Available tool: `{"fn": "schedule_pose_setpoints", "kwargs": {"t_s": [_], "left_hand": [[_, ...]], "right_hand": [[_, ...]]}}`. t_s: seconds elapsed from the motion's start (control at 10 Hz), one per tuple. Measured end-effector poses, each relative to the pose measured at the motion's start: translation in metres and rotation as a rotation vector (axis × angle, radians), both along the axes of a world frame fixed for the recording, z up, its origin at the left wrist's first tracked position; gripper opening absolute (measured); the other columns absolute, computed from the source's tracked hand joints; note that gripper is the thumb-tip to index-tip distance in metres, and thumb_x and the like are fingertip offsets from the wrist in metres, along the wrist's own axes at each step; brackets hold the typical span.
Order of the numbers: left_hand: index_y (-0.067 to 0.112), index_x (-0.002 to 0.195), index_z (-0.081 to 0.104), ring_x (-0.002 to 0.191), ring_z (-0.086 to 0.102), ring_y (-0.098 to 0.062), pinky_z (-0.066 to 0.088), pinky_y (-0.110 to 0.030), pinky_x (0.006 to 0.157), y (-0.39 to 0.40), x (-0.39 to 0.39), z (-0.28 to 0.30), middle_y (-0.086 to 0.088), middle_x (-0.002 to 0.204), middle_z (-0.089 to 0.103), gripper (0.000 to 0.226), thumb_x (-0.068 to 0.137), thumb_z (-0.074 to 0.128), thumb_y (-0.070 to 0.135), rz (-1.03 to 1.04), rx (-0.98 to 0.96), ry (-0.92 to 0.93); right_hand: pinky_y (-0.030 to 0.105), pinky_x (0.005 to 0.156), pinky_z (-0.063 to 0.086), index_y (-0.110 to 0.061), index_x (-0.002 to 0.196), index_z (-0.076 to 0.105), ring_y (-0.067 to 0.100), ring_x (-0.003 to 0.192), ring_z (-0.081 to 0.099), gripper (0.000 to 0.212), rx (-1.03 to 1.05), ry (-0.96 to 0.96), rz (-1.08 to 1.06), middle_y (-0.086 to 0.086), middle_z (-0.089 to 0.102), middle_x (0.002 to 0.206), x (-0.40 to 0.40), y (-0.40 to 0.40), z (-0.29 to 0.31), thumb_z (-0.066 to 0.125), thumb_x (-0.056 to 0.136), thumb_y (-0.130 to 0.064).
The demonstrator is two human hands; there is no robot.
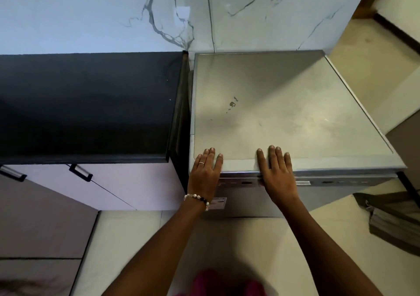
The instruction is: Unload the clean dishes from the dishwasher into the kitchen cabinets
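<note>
At 6 o'clock, both bare forearms extend forward from the bottom edge, above a pale tiled floor (145, 239). The left hand (205, 173), wearing a beaded bracelet (197, 199) at the wrist and a ring on one finger, lies palm-down with fingers straight on the front edge of the dishwasher (284, 114), near its left front corner. Its grip is open and flat, holding nothing. The right hand (277, 173) lies palm-down just beside it, toward 3 o'clock, fingers straight and spread over the same front edge; this grip is likewise open and flat. The dishwasher occupies the centre-right, grey top upward, door closed. At 9 o'clock a black tabletop (86, 105) adjoins it, with handled cabinets (127, 182) beneath. A grey cloth (395, 220) lies on the floor at 4 o'clock. At 12 o'clock stands a marble-veined wall (113, 11).
</note>
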State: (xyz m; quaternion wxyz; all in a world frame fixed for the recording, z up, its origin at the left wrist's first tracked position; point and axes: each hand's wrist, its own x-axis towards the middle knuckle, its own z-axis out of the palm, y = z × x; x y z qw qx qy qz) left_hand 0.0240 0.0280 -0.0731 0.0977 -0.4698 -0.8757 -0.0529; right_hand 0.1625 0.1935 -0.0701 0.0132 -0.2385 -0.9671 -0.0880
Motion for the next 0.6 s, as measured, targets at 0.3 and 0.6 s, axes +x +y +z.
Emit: {"fn": "schedule_pose_setpoints", "kwargs": {"t_s": [0.3,0.6], "left_hand": [[0.011,0.100,0.070,0.094,0.070,-0.029,0.057,-0.039,0.085,0.003,0.005,0.010,-0.015,0.104,0.071,0.060,0.045,0.093,0.020,0.035,-0.028,0.015],[0.021,0.117,0.060,0.110,0.058,-0.023,0.027,-0.044,0.107,0.008,-0.003,0.093,-0.003,0.117,0.062,0.028,0.091,0.055,0.030,0.047,-0.186,-0.208]], "right_hand": [[0.065,0.089,0.046,0.017,0.123,0.050,0.058,0.109,0.053,0.074,0.068,-0.146,0.089,0.046,0.052,0.118,-0.001,0.007,0.008,0.084,0.061,-0.003],[0.041,0.090,0.048,-0.009,0.120,0.056,0.035,0.109,0.059,0.033,-0.194,-0.215,0.032,0.016,0.061,0.118,-0.018,-0.003,0.097,0.056,0.091,-0.023]]}}
